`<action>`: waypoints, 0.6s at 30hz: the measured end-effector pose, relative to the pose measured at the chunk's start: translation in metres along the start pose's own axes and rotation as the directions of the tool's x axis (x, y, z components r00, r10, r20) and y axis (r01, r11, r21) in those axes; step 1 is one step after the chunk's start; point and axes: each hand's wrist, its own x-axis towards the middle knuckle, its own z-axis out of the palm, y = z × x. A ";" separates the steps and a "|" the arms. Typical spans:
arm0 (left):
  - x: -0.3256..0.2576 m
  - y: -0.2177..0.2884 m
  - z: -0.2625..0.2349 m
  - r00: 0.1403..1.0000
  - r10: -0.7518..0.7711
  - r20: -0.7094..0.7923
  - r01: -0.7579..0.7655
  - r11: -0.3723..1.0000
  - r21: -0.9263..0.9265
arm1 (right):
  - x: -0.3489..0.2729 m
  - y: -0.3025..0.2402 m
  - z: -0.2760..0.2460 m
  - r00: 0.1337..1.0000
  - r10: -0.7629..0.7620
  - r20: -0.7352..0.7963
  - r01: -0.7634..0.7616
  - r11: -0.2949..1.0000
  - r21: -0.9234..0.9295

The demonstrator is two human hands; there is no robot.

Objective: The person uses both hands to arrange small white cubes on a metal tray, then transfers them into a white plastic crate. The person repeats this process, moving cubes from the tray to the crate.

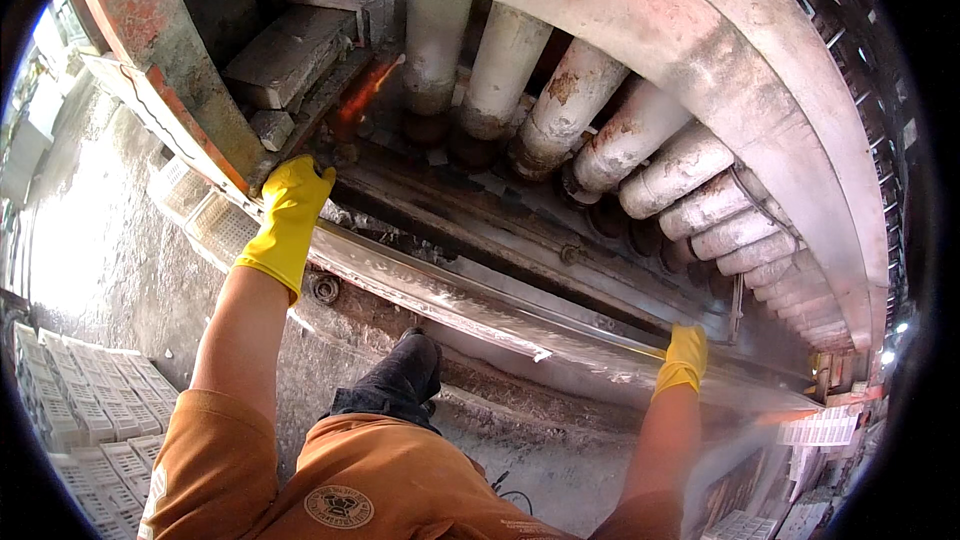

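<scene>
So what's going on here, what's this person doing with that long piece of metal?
A person in yellow gloves grips a long shiny metal strip at both ends: the left hand at the upper left end, the right hand at the lower right end. The strip lies along the edge of a big machine, under a row of pale, worn rollers. White crates sit at lower left.

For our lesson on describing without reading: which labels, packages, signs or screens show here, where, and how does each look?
Badge: on the orange shirt at the bottom edge; round, dark print on pale ground.
Crates: stacked lower left; white, gridded, boxy.
Crates: lower right, past the right hand; white, gridded.
No signs or screens.
</scene>
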 end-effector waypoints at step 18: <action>0.022 0.016 0.005 1.000 -0.003 -0.031 0.003 1.000 0.001 | 0.031 -0.017 0.001 0.999 -0.031 0.022 0.032 0.999 -0.025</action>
